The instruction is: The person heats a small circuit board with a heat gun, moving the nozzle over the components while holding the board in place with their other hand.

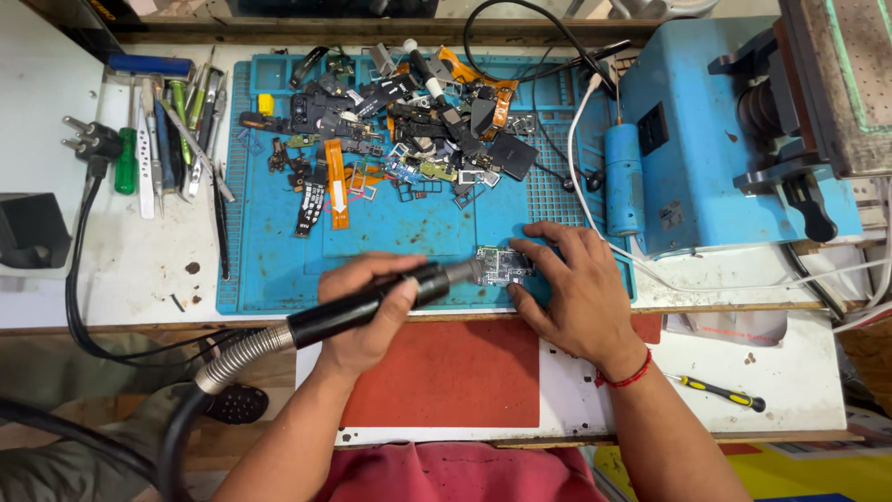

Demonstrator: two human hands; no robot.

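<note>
On the blue mat (279,270), a small circuit board (505,265) is pinned flat by the open right hand (576,293). A hot-air handpiece (372,307) is gripped closed in the left hand (372,321), so heating seems under way; steady nozzle aim is needed next.

Left hand (367,311): grips a black hot-air handpiece (372,302), nozzle at the circuit board (503,264).
Right hand (576,293): fingertips steady the board on the blue mat (269,270).
Mat top: heap of phone parts (400,121).
Table (139,260): hand tools (177,130) at left.

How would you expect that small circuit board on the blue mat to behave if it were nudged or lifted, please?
The circuit board looks thin and flat, so probably light and easily slid across the blue mat; the right hand steadies it. Its exposed components suggest fragility. Being flat, it seems unlikely to roll.
</note>
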